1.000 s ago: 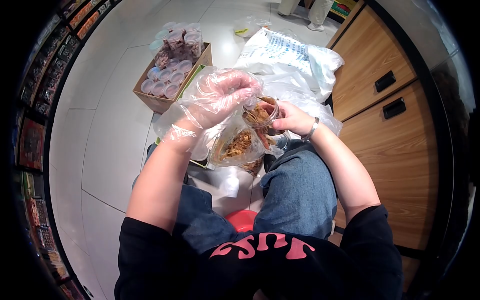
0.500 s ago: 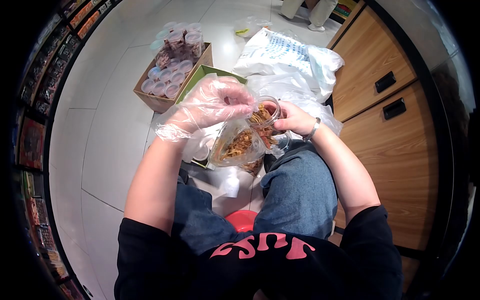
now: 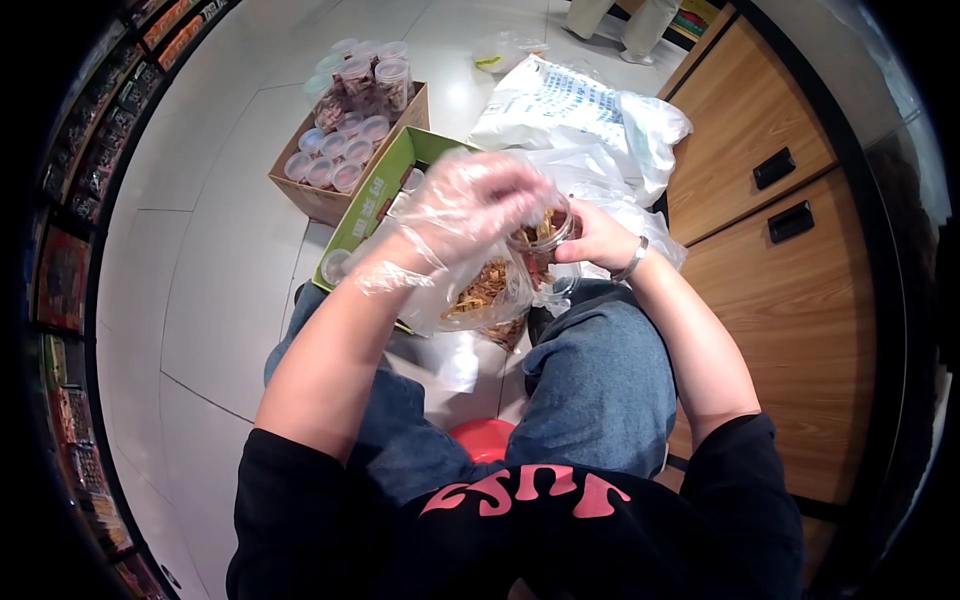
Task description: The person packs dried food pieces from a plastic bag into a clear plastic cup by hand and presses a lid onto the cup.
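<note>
My right hand (image 3: pixel 602 242) is wrapped round a clear plastic jar (image 3: pixel 548 240), its open mouth tilted towards me. Yellow-brown dried strips and some reddish pieces fill part of the jar. Over its mouth hovers my left hand (image 3: pixel 475 195) in a loose clear plastic glove. Motion smears its fingers, so I cannot tell whether they hold anything. Just below, an open clear bag (image 3: pixel 488 288) contains more brown dried strips. Another clear container (image 3: pixel 562 280) shows partly beneath the jar.
A green box (image 3: pixel 350 225) with lidded tubs stands left of the bag. Behind it, a cardboard box (image 3: pixel 300 195) holds several lidded tubs. White plastic sacks (image 3: pixel 560 110) lie ahead. Wooden cabinets (image 3: pixel 770 300) line the right, shelves (image 3: pixel 65 280) the left. Another person's legs (image 3: pixel 640 25) stand at the back.
My left hand has moved right, over the jar's mouth, uncovering more of the green box. My right hand keeps the jar in nearly the same place.
</note>
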Motion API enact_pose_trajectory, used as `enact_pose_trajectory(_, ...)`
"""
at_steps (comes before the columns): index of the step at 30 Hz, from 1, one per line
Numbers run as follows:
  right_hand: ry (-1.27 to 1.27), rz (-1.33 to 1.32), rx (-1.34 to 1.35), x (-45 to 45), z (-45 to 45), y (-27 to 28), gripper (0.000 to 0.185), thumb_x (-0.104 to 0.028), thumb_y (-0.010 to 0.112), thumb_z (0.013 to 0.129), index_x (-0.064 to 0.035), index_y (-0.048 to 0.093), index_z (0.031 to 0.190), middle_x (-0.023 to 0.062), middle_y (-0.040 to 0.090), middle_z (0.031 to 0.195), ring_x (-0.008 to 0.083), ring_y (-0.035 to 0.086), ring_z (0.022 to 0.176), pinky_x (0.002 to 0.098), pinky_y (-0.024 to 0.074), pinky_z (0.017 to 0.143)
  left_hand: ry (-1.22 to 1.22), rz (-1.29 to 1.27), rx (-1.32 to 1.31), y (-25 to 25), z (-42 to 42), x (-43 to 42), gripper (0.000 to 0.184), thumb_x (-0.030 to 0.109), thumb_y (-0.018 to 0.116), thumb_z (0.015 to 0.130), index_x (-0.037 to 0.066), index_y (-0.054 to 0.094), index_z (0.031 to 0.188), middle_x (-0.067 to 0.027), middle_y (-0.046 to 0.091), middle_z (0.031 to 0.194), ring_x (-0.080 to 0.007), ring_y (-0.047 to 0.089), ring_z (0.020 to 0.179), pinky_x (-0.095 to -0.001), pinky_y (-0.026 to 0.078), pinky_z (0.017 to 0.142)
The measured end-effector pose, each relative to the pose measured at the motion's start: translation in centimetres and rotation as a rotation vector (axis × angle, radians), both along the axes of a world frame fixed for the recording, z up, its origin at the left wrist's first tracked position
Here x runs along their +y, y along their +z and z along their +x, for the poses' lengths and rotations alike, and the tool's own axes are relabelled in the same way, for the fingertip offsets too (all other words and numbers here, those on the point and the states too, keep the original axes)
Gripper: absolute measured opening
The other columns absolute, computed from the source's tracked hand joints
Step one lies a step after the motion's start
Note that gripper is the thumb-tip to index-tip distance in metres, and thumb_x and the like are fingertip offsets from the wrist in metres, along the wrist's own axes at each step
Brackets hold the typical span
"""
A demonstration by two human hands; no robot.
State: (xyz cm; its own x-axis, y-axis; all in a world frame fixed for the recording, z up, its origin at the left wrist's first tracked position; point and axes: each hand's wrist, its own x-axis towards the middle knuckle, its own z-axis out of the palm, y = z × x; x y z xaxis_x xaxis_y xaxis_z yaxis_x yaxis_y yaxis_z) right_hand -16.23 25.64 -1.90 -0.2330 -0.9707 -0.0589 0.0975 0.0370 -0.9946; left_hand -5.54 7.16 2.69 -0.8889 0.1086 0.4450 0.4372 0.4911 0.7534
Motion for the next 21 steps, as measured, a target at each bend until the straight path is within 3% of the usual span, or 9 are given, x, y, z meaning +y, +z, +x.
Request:
enact_pose_trajectory(2,-0.111,-0.045,-0.053,0.1,-0.2,0.1,0.060,-0.021,0.070,0.072,-0.0001,0.040,0.120,0.0037,0.052,0.108,0.0105,0.049,0.099,0.0266,0.0403,0.087,0.172,0.565,-0.207,0.9,0.1,-0.7,0.016,0.010,0.056,0.081,0.001,0.058,0.095,-0.0061,0.059,0.090,-0.0140,0.056,0.081,-0.0280,0.046,0.074)
enact_pose_trajectory(4,-0.213,0.020,0.026,0.3,-0.1,0.2,0.056,-0.025,0.066,0.075,-0.0001,0.041,0.119,0.0023,0.054,0.104,0.0089,0.050,0.094,0.0255,0.0420,0.082,0.139,0.734,-0.062,0.2,-0.6,-2.4,0.017,0.013,0.058,0.081,0.002,0.059,0.093,-0.0036,0.061,0.087,-0.0096,0.055,0.080,-0.0239,0.044,0.074)
enact_pose_trajectory(7,-0.251,-0.019,-0.118,0.4,-0.3,-0.2,0.052,-0.029,0.064,0.077,-0.0013,0.045,0.117,0.0016,0.056,0.099,0.0074,0.051,0.089,0.0244,0.0429,0.077,0.249,0.665,-0.100,-0.3,-0.5,-3.6,0.018,0.011,0.055,0.082,0.001,0.057,0.096,-0.0041,0.059,0.089,-0.0110,0.055,0.082,-0.0256,0.045,0.076)
enact_pose_trajectory(10,-0.320,0.056,0.080,0.3,-0.6,0.4,0.049,-0.036,0.060,0.079,-0.0038,0.048,0.114,0.0017,0.056,0.101,0.0080,0.052,0.090,0.0249,0.0430,0.077,0.278,0.646,-0.139,-0.5,-0.5,-3.9,0.019,0.009,0.053,0.082,0.000,0.056,0.099,-0.0055,0.058,0.092,-0.0134,0.055,0.085,-0.0283,0.046,0.078)
enact_pose_trajectory(12,-0.277,-0.095,-0.238,0.4,0.6,0.4,0.051,-0.035,0.062,0.078,-0.0019,0.048,0.114,0.0029,0.055,0.104,0.0099,0.050,0.095,0.0262,0.0411,0.083,0.282,0.677,-0.187,-0.8,-0.7,-3.9,0.019,0.009,0.054,0.082,0.000,0.055,0.099,-0.0055,0.058,0.093,-0.0131,0.055,0.086,-0.0279,0.046,0.078)
enact_pose_trajectory(13,-0.314,-0.108,-0.116,0.3,0.0,0.1,0.052,-0.034,0.063,0.077,-0.0016,0.047,0.114,0.0033,0.055,0.104,0.0103,0.050,0.096,0.0259,0.0401,0.084,0.282,0.677,-0.188,-0.7,-0.7,-3.8,0.019,0.009,0.054,0.082,0.000,0.055,0.099,-0.0055,0.058,0.093,-0.0131,0.055,0.086,-0.0279,0.046,0.078)
enact_pose_trajectory(16,-0.273,-0.091,0.011,0.3,-0.5,-0.4,0.055,-0.032,0.065,0.075,-0.0010,0.046,0.116,0.0037,0.055,0.105,0.0107,0.049,0.097,0.0256,0.0387,0.086,0.230,0.560,-0.216,-0.2,-0.6,-2.9,0.018,0.011,0.055,0.082,0.001,0.057,0.098,-0.0051,0.058,0.094,-0.0123,0.054,0.085,-0.0267,0.046,0.077)
enact_pose_trajectory(19,-0.184,-0.045,0.040,0.1,0.1,0.6,0.056,-0.026,0.068,0.073,0.0005,0.045,0.116,0.0040,0.055,0.106,0.0107,0.050,0.095,0.0255,0.0394,0.085,0.086,-0.051,0.033,1.2,0.4,-1.4,0.014,0.011,0.060,0.077,0.003,0.062,0.089,-0.0060,0.060,0.087,-0.0141,0.056,0.080,-0.0270,0.046,0.069)
enact_pose_trajectory(21,-0.188,-0.053,0.031,0.0,0.2,0.8,0.055,-0.024,0.069,0.073,0.0007,0.045,0.116,0.0043,0.055,0.106,0.0107,0.051,0.095,0.0255,0.0397,0.085,0.034,-0.142,0.085,1.1,0.1,-1.4,0.013,0.010,0.061,0.075,0.003,0.062,0.086,-0.0067,0.060,0.084,-0.0163,0.057,0.077,-0.0279,0.046,0.067)
